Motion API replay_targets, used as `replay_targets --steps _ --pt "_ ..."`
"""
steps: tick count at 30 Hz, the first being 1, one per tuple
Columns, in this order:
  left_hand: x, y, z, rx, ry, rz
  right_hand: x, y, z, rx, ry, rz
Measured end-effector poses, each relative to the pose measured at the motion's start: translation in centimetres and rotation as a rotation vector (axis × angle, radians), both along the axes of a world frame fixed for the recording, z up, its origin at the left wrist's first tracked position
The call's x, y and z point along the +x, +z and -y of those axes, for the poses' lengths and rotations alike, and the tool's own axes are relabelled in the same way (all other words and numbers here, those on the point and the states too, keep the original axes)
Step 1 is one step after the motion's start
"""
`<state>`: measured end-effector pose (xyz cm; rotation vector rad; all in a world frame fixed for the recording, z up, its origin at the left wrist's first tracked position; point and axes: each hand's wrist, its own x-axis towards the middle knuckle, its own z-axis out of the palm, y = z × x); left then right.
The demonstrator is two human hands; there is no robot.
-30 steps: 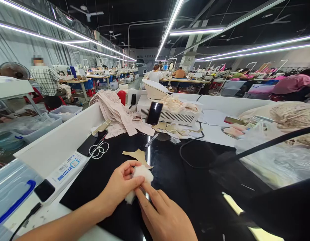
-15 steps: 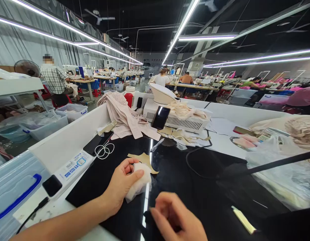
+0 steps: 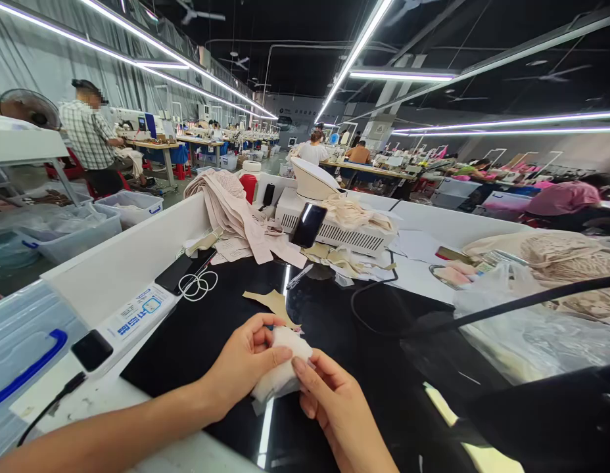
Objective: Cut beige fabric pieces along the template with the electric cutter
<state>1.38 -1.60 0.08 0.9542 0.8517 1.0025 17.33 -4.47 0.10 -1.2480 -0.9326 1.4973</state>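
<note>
A small white, soft-looking padded piece (image 3: 284,376) is held up over the glossy black tabletop (image 3: 187,355). My left hand (image 3: 246,358) is closed on its left side, thumb on top and fingers behind. At its right edge my right hand (image 3: 329,397) pinches it between thumb and fingertips. What the material exactly is, I cannot make out. Just behind both hands lies a tan cut-out scrap (image 3: 273,303) on the black surface, its near end partly hidden by the white piece. A clear pen-like item (image 3: 300,276) rests farther back.
Pinkish fabric strips (image 3: 236,213) are heaped at the back left. A phone (image 3: 309,225) leans on a white vented box (image 3: 357,233). A white cable (image 3: 197,284) lies at left, a plastic bag (image 3: 526,322) at right. A black arm-like bar (image 3: 532,301) crosses the right side.
My right hand has moved up and left from the near side and now grips the white piece's right edge. My left hand keeps its hold. The view has shifted slightly.
</note>
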Motion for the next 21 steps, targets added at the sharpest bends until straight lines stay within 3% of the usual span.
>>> replay_targets --steps 11,17,21 --pt "-0.1 -0.4 0.0 -0.051 -0.164 0.013 0.3 0.3 -0.1 0.087 -0.041 -0.14" --pt "-0.1 -0.5 -0.3 -0.149 -0.201 -0.06 1.5 0.6 -0.7 0.159 -0.138 -0.149" --pt "-0.3 -1.5 -0.4 -0.157 -0.169 -0.08 1.8 1.4 1.2 0.145 -0.118 -0.117"
